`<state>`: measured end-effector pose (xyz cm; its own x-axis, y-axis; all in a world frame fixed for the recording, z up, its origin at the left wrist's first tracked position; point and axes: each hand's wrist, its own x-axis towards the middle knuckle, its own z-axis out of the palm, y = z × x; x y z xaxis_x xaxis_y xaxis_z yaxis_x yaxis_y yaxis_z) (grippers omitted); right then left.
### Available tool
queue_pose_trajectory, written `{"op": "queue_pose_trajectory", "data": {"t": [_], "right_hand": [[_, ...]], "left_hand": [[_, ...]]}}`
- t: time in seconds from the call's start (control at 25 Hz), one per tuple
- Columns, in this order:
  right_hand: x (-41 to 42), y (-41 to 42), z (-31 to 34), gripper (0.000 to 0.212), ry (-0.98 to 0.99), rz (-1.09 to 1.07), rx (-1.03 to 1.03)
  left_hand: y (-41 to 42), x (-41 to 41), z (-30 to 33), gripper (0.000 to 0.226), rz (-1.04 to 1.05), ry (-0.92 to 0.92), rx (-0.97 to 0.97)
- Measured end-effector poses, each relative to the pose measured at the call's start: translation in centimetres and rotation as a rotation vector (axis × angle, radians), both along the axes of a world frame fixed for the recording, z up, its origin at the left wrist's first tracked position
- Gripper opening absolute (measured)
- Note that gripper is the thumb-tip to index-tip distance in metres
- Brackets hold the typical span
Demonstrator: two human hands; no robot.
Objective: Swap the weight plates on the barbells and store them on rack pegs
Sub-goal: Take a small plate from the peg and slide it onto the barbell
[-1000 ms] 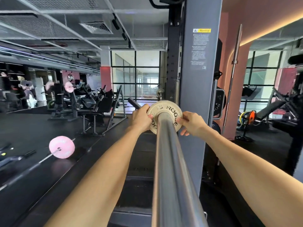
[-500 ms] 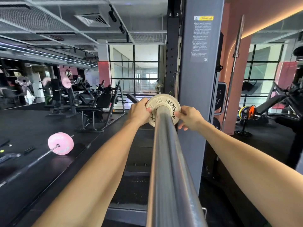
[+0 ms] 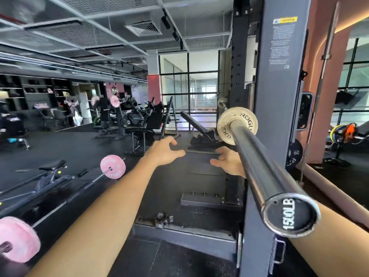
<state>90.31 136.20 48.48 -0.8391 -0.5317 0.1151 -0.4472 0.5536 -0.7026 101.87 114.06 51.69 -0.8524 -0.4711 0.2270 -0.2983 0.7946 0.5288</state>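
Both hands hang empty, left hand (image 3: 163, 151) and right hand (image 3: 229, 162) fingers apart; best regrip the tan plate (image 3: 226, 126) evenly, sliding it straight along the barbell sleeve (image 3: 265, 172).

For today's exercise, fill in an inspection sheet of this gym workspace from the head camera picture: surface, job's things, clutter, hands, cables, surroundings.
Surface: dark floor, with a platform at the rack's foot.
Job's things: tan plate sits far down the barbell sleeve; pink plates on a barbell on the floor; a dark plate low beside the rack upright.
Clutter: a collar lies on the platform.
Hands: left hand and right hand both empty, fingers spread, below the plate.
Cables: nothing seen.
Surroundings: benches, machines, windows, shelving.
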Motion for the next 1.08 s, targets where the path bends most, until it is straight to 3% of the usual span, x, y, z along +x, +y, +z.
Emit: {"op": "queue_pose_trajectory", "data": {"t": [0.28,0.48,0.76,1.08], "right_hand": [[11.7,-9.8,-1.3,0.068,-0.007,0.14,0.087],[15.1,-15.4,-3.0,0.064,0.019,0.166,0.144],[10.2,-20.4,-7.9,0.063,-0.033,0.141,0.251],[-3.3,-25.9,-22.2,0.055,-0.18,0.105,0.419]], "left_hand": [[-9.3,13.3,-2.9,0.053,0.073,-0.01,0.067],[-13.5,16.4,-5.6,0.049,0.096,-0.059,0.06],[-18.5,11.4,-10.2,0.048,0.071,-0.126,0.096],[-23.7,-2.8,-24.1,0.049,0.011,-0.326,0.206]]}}
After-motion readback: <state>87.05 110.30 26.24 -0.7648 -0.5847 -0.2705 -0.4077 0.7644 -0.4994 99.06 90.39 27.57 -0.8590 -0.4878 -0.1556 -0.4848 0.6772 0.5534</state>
